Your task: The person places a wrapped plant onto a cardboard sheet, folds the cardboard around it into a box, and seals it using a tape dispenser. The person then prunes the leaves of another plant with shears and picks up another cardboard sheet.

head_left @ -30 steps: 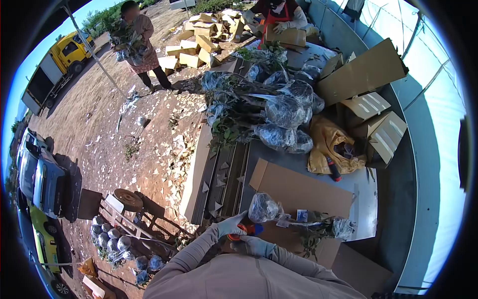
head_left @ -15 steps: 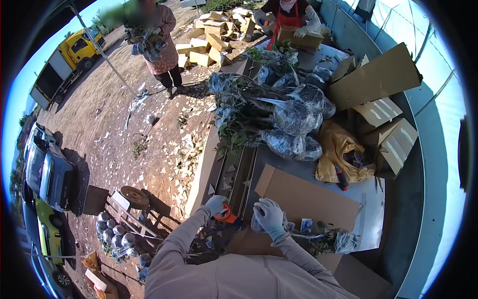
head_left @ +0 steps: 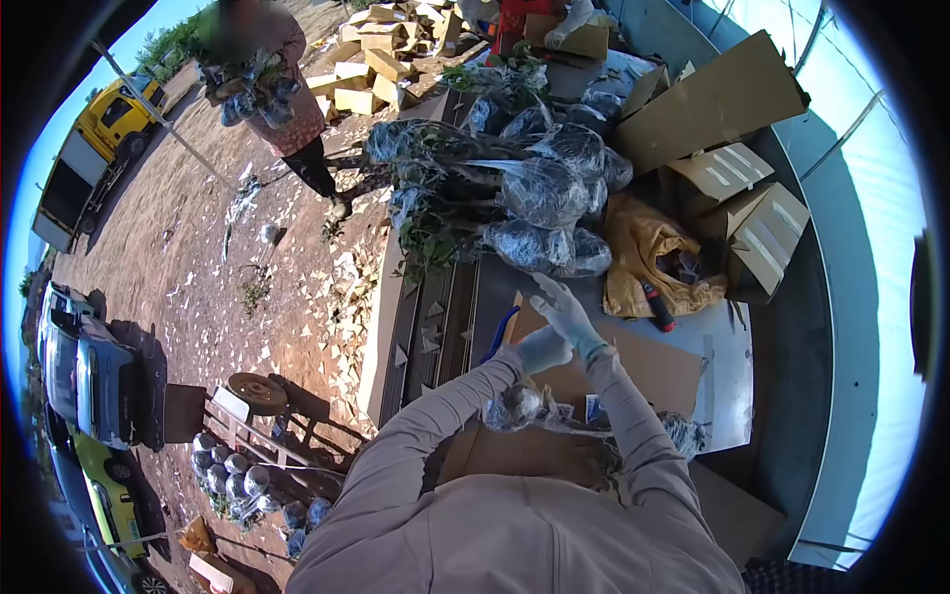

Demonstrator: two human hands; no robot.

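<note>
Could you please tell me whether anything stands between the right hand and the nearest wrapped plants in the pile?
Nothing visible does: the right hand points toward the wrapped plants, and the left hand is nearer the body, out of that line. One view cannot settle the gap.

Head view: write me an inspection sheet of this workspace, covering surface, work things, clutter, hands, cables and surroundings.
Surface: grey table, partly covered by cardboard.
Work things: film-wrapped plant lying on the cardboard; pile of wrapped plants farther along the table; blue item beside the left hand, grip on it unclear.
Clutter: open boxes, yellow-brown sack, red-and-black tool.
Hands: both gloved and close together, contact unclear; right hand has its fingers extended.
Cables: nothing seen.
Surroundings: standing person, yellow truck, heap of boxes, scraps scattered on the ground.
</note>
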